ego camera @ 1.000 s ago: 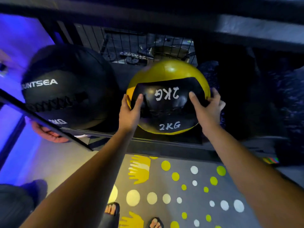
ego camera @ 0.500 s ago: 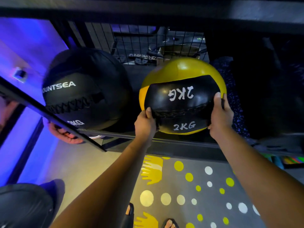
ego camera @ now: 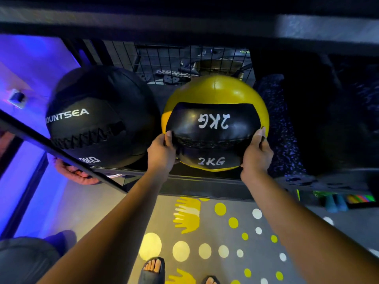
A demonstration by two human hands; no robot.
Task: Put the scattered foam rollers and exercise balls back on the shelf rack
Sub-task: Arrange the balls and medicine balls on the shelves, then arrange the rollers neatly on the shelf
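Note:
A yellow and black exercise ball [ego camera: 215, 95] marked 2KG sits on the shelf rack [ego camera: 205, 182], in front of a wire mesh back. My left hand [ego camera: 162, 154] grips its lower left side, thumb on the black panel. On the lower right side my right hand [ego camera: 256, 155] grips it the same way. A larger black exercise ball [ego camera: 98, 111] rests on the same shelf, just left of the yellow one. A dark speckled foam roller [ego camera: 281, 128] stands to the right of the yellow ball.
Another person's hand [ego camera: 75, 173] shows under the black ball at the left, behind a slanted black bar [ego camera: 41, 140]. Below the shelf lies a grey mat with yellow and white dots [ego camera: 205, 251]. My sandalled feet [ego camera: 153, 269] stand on it. Coloured items [ego camera: 348, 199] lie low at the right.
Both my hands have slid from the front of the yellow ball down to its lower sides. The ball has stayed on the shelf next to the black ball.

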